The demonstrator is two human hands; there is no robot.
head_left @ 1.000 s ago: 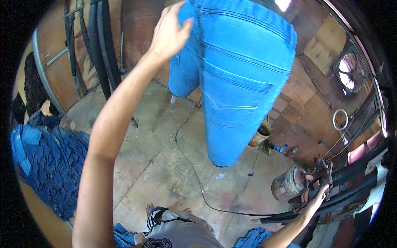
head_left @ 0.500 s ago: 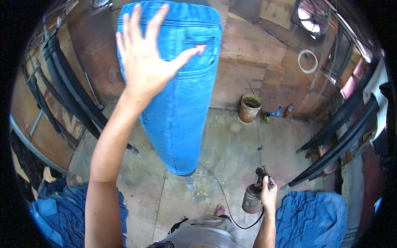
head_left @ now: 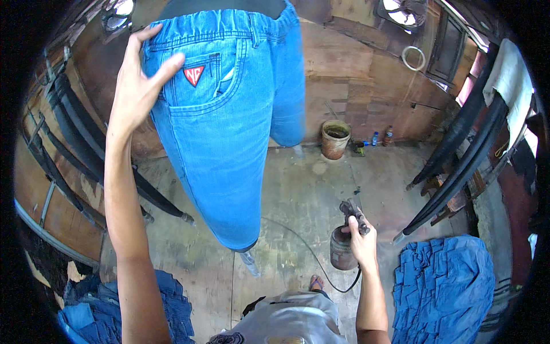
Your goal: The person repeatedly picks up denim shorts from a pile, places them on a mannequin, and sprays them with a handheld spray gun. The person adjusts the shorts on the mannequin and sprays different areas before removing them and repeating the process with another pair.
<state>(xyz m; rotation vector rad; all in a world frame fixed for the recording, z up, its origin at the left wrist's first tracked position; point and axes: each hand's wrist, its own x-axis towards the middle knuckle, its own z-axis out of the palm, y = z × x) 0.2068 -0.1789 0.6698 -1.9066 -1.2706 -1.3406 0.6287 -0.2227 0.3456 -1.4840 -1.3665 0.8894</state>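
Blue denim shorts (head_left: 220,135) with an elastic waist and a red triangular patch hang in front of me, stretched over a dark, leg-shaped form (head_left: 226,8). The form shows inside the waist and its tip pokes out below one leg. At the left side of the waist, my left hand (head_left: 136,86) grips the edge, thumb over the front pocket and fingers round the side. My right hand (head_left: 363,238) is closed on a spray gun (head_left: 345,243) with a stained cup, held low and away from the shorts. A thin hose (head_left: 298,243) runs from the gun.
Piles of blue denim lie at lower left (head_left: 166,301) and lower right (head_left: 441,292). Dark padded forms (head_left: 470,166) hang right, more (head_left: 86,126) left. A dirty bucket (head_left: 335,140) and small bottles (head_left: 388,136) stand by the wooden wall; a fan (head_left: 404,10) is above.
The shorts have turned, so the front pocket and second leg now show. My left hand has moved from flat across them to their left edge. The spray gun has risen slightly and shifted left.
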